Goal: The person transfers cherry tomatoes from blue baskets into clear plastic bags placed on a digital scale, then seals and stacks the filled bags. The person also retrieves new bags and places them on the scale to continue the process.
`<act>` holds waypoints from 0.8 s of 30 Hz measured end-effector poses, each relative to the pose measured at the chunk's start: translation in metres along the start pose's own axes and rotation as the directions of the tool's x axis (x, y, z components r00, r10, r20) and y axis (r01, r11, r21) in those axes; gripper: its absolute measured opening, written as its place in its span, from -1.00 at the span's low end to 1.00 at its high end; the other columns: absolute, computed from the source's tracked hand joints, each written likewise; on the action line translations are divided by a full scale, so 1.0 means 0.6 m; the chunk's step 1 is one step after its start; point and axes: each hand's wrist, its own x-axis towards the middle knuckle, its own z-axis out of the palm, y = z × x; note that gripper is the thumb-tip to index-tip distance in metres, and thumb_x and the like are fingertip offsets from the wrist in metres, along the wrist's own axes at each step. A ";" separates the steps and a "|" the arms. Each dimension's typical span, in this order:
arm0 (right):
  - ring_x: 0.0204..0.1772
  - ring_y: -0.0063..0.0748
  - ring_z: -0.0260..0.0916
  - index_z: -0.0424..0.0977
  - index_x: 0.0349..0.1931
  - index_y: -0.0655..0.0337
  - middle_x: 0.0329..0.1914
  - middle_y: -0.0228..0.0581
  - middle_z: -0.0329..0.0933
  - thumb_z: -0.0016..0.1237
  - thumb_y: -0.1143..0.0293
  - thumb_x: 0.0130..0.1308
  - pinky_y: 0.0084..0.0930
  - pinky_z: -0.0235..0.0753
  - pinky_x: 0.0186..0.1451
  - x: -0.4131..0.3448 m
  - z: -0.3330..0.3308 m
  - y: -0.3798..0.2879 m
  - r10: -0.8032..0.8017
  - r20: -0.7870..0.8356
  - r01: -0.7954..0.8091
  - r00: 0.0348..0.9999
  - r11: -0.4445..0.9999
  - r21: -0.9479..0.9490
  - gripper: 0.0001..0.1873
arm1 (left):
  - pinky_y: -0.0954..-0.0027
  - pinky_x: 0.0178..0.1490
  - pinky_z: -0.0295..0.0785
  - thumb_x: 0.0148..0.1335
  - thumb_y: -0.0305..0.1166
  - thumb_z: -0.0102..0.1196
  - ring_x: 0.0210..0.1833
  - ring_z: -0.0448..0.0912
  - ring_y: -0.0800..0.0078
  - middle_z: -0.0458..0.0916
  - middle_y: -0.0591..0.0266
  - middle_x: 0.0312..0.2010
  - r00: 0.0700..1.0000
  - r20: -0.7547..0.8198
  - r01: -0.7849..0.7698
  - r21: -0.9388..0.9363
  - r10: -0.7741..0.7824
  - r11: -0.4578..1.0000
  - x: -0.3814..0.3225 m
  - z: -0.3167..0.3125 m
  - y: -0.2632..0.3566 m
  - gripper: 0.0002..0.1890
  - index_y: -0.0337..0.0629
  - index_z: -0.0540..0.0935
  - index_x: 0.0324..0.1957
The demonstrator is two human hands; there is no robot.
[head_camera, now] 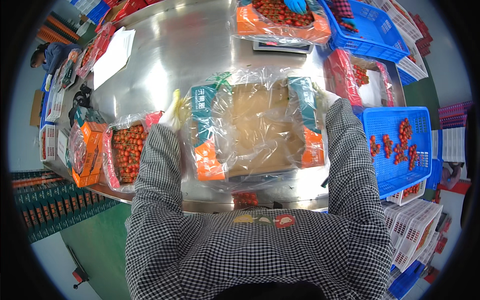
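Before me stands a green-and-orange cardboard carton (266, 129), its brown inside bare under a clear plastic liner (255, 77) that spreads over the rim. My left hand (173, 114), in a white glove with yellow fingers, holds the carton's left side through the plastic, one finger pointing away from me. On the opposite side my right hand (330, 98) holds the far right part of the wall; the sleeve and plastic hide much of it. A dark edge shows beneath the carton's near side; I cannot tell what it is.
Left, a red carton of cherry tomatoes (127, 153) stands beside an orange carton (89, 150). Right are a blue crate with tomato clusters (423, 150) and a red carton (343, 75). Across the steel table (157, 48), another person's blue-gloved hand (296, 5) touches tomatoes above a scale (283, 48).
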 end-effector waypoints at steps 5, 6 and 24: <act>-0.21 -0.44 0.54 0.57 -0.06 0.18 -0.32 -0.39 0.63 -0.03 0.32 0.43 -0.44 0.61 -0.07 0.045 -0.046 0.028 -0.375 0.101 0.322 0.921 0.883 0.340 -0.80 | 0.34 -0.17 0.55 0.44 -0.02 0.10 -0.21 0.60 0.41 0.63 0.26 -0.22 0.935 -0.230 -0.269 0.027 0.268 0.963 0.092 0.010 0.000 -0.60 -0.14 0.56 0.05; -0.22 -0.45 0.54 0.56 -0.04 0.19 -0.31 -0.38 0.63 -0.05 0.26 0.43 -0.45 0.60 -0.09 0.050 -0.032 0.034 -0.352 0.061 0.319 0.934 0.899 0.300 -0.75 | 0.35 -0.19 0.54 0.44 -0.01 0.10 -0.23 0.59 0.42 0.62 0.28 -0.23 0.930 -0.312 -0.198 0.019 0.194 0.980 0.117 -0.041 -0.025 -0.60 -0.12 0.56 0.04; 0.12 -0.19 0.56 0.54 -0.04 0.16 -0.01 -0.39 0.60 0.16 0.35 0.35 0.36 0.37 0.34 -0.390 0.073 0.338 -0.105 -0.191 0.136 0.976 0.978 0.156 -0.77 | -0.18 0.39 0.37 0.46 -0.14 0.04 0.43 0.37 0.06 0.34 0.14 0.42 0.979 -0.079 0.171 -0.202 -0.190 0.964 -0.285 -0.011 -0.267 -0.37 0.00 0.20 0.49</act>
